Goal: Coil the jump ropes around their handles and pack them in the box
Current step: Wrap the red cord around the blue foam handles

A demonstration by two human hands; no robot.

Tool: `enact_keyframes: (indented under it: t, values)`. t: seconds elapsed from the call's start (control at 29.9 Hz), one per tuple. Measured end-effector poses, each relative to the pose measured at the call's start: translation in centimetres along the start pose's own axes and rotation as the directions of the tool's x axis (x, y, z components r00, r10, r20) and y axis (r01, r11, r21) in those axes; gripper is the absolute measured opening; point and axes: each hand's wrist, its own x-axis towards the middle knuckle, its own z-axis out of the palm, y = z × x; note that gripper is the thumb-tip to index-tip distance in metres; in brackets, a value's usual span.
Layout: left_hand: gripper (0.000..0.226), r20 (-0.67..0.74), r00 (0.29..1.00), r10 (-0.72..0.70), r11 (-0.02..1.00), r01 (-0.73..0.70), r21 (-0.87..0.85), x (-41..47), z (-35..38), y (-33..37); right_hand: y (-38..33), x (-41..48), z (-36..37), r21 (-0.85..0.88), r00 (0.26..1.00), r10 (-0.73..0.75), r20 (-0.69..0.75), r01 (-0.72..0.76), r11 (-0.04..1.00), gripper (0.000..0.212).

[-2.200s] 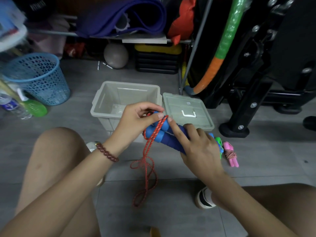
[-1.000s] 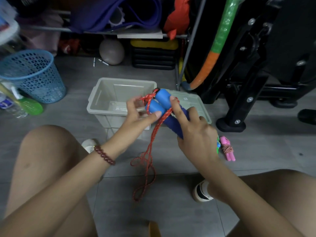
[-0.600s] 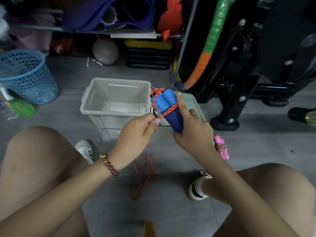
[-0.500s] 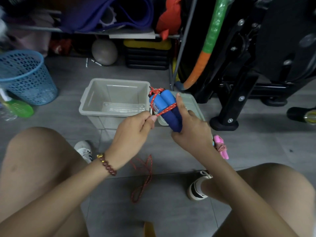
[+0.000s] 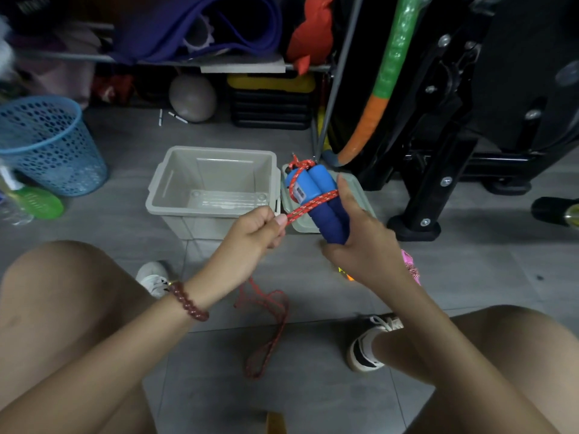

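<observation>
Well, the grey floor [image 5: 470, 292] is made of big flat tiles, hard and smooth. On it sits the box [image 5: 175, 183], a pale plastic tub with straight walls, and I can see nothing inside it. Its lid [image 5: 360, 192] lies flat at 3 o'clock from the box, right beside it. The right hand [image 5: 360, 245] is wrapped round the bottom part of the two blue handles [image 5: 316, 195] and holds them side by side in front of the lid, with the thumb sticking up. The left hand [image 5: 257, 233], at 9 o'clock from the handles, pinches the red rope [image 5: 307, 208] and pulls it tight across them. The handles look like fat round foam sticks. I think they are light, a bit squashy and easy to hold without slipping. The rope is thin, bumpy and floppy, and the loose part hangs down to the floor at 6 o'clock from the left hand. It will likely go slack and slide off if it is not kept tight, so pinch it close to the handles. A pink jump rope [image 5: 410, 264] peeks out at 4 o'clock from the right hand, mostly hidden.
</observation>
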Motion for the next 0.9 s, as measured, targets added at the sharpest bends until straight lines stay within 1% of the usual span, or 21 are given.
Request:
enact_keyframes:
  t: [0.07,0.1,0.17,0.23,0.27,0.3,0.37,0.4,0.47,0.53,0.57,0.67,0.73,0.8,0.83,0.87,0.9]
  values:
    - [0.030,-0.041,0.989,0.139,0.985,-0.134,0.106,0.0,-0.1,-0.1,-0.1,0.5,0.1,0.212,0.994,0.044,0.101,-0.065,0.975,0.100]
    - [0.029,-0.061,0.984,0.169,0.980,-0.161,0.115,0.1,-0.2,-0.3,-0.1,0.8,0.4,0.269,0.990,0.048,0.130,-0.082,0.960,0.101]
    - [0.029,-0.102,0.980,0.168,0.982,-0.158,0.099,0.3,-0.3,-0.3,-0.3,1.6,1.1,0.304,0.987,0.051,0.152,-0.096,0.948,0.103]
    - [0.032,-0.111,0.983,0.147,0.987,-0.138,0.083,0.7,-0.5,-0.5,-0.6,2.0,1.3,0.399,0.979,0.039,0.198,-0.117,0.909,0.102]
    - [0.033,-0.085,0.990,0.114,0.993,-0.110,0.054,0.8,-0.9,-0.7,-0.6,2.1,1.2,0.465,0.973,0.032,0.229,-0.138,0.874,0.101]
    - [0.032,-0.020,0.997,0.070,0.998,-0.070,0.002,0.9,-1.5,-1.0,-0.6,2.1,0.9,0.538,0.964,0.034,0.262,-0.175,0.824,0.099]
    - [0.030,0.165,0.986,0.017,0.996,-0.003,-0.088,1.1,-3.0,-1.7,-0.2,1.8,0.0,0.672,0.936,0.042,0.349,-0.281,0.685,0.095]
    - [0.029,0.243,0.970,0.025,0.996,-0.005,-0.085,1.3,-3.6,-1.8,0.1,1.7,-0.4,0.712,0.918,0.030,0.395,-0.327,0.621,0.094]
    - [0.020,0.320,0.945,0.075,0.996,-0.054,-0.074,1.7,-4.3,-1.8,0.7,1.4,-1.1,0.756,0.885,-0.026,0.464,-0.381,0.533,0.092]
    - [0.011,0.319,0.943,0.097,0.993,-0.068,-0.101,2.2,-4.6,-2.0,0.9,1.0,-1.2,0.795,0.866,-0.099,0.490,-0.399,0.457,0.083]
    - [0.012,0.307,0.947,0.097,0.992,-0.066,-0.111,2.4,-4.6,-2.1,1.1,0.8,-1.1,0.812,0.858,-0.127,0.497,-0.410,0.415,0.080]
    - [0.027,0.320,0.944,0.081,0.994,-0.054,-0.091,2.6,-5.0,-3.3,1.5,0.3,-1.1,0.858,0.827,-0.237,0.509,-0.468,0.212,0.071]
    - [0.023,0.341,0.938,0.057,0.998,-0.044,-0.045,2.5,-5.4,-4.3,2.2,0.2,-1.4,0.859,0.795,-0.337,0.505,-0.502,0.104,0.069]
    - [0.014,0.353,0.936,0.009,1.000,-0.018,0.024,2.6,-5.8,-5.1,2.7,0.0,-1.4,0.840,0.730,-0.486,0.480,-0.543,0.015,0.064]
    - [0.012,0.342,0.939,-0.017,0.998,-0.005,0.065,2.8,-5.7,-5.5,2.9,0.0,-1.4,0.829,0.691,-0.553,0.465,-0.559,-0.002,0.058]
    - [0.013,0.336,0.942,-0.024,0.995,-0.010,0.100,3.2,-5.4,-5.6,3.0,0.0,-1.6,0.826,0.653,-0.600,0.463,-0.564,0.023,0.054]
    - [0.016,0.312,0.949,-0.039,0.990,-0.006,0.144,3.4,-5.3,-5.7,2.7,-0.3,-1.8,0.825,0.599,-0.639,0.483,-0.556,0.101,0.052]
